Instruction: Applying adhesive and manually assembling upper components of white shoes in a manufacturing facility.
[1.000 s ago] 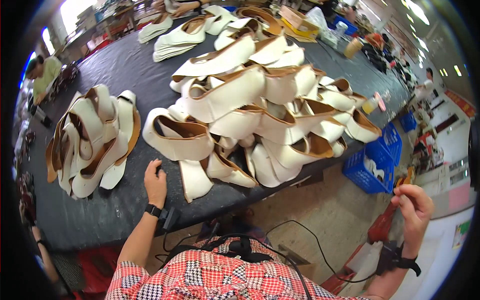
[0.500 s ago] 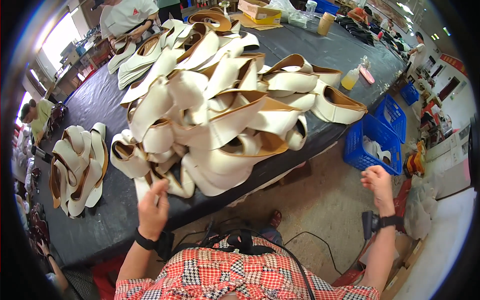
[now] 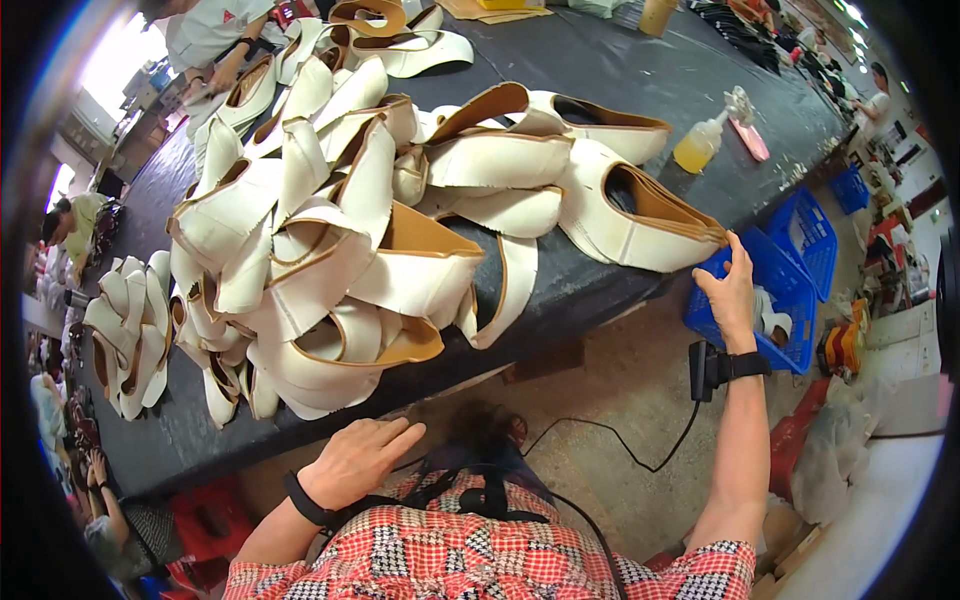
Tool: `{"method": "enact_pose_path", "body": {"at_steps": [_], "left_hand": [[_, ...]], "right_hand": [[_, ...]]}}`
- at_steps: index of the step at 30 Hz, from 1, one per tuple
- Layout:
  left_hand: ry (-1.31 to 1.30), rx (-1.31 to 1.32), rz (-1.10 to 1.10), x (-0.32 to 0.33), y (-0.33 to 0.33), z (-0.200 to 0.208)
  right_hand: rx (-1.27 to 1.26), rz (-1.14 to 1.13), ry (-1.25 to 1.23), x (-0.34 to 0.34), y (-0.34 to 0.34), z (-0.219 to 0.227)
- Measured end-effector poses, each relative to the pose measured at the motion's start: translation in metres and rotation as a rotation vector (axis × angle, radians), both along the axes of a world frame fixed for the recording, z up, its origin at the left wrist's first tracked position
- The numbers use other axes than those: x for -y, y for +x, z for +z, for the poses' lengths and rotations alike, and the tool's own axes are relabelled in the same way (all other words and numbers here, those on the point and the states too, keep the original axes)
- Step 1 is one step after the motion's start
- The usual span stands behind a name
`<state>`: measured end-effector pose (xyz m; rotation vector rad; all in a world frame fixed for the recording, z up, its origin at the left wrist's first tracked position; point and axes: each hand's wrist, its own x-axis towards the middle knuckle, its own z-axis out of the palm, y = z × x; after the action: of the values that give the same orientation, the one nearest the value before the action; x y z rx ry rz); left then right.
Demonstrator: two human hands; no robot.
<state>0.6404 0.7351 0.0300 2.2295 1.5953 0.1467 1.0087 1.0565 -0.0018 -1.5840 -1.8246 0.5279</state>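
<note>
A large heap of white shoe uppers with tan linings covers much of the black-covered table. At its right end, by the table's edge, lies a nested stack of white uppers. My right hand is at the pointed right end of that stack. Its thumb and forefinger are spread, the fingertips touching or very close to the tan-lined edge. My left hand hovers in front of the table edge near my body, below the heap. Its fingers extend to the right, and nothing shows in it.
A smaller pile of white uppers lies at the left. A bottle of yellow liquid and a pink object stand beyond the stack. Blue crates sit right of the table, one holding white pieces. A cable trails from my right wrist. Other people work around.
My right hand has come up and left to the end of the nested stack. My left hand has drawn back from the heap's front toward my body. The view has shifted right.
</note>
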Motion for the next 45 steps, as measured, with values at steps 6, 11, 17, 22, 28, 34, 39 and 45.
{"method": "enact_pose_path", "body": {"at_steps": [6, 11, 17, 22, 28, 34, 39, 45], "left_hand": [[0.050, 0.029, 0.059, -0.032, 0.009, -0.006], [-0.069, -0.086, 0.103, -0.047, 0.015, -0.008], [0.023, -0.121, 0.248, -0.085, 0.070, -0.004], [-0.008, -0.098, 0.364, -0.127, 0.141, -0.014], [-0.037, 0.027, 0.419, -0.151, 0.222, -0.024], [-0.140, -0.047, 0.627, -0.149, 0.252, -0.018], [-0.046, -0.022, 0.694, -0.152, 0.263, -0.020], [-0.015, 0.005, 0.718, -0.152, 0.249, -0.020]], "right_hand": [[0.316, 0.210, -0.011, -0.039, 0.010, 0.001], [0.291, 0.256, -0.081, -0.066, 0.008, 0.039], [-0.090, 0.422, -0.413, -0.170, -0.008, 0.061], [0.086, 0.561, -0.247, -0.241, -0.041, 0.003], [0.072, 0.822, 0.162, -0.262, -0.075, -0.024], [-0.088, 0.677, 0.030, -0.254, -0.082, -0.020], [-0.301, 0.710, 0.155, -0.251, -0.094, -0.011], [-0.415, 0.693, 0.073, -0.254, -0.097, -0.007]]}}
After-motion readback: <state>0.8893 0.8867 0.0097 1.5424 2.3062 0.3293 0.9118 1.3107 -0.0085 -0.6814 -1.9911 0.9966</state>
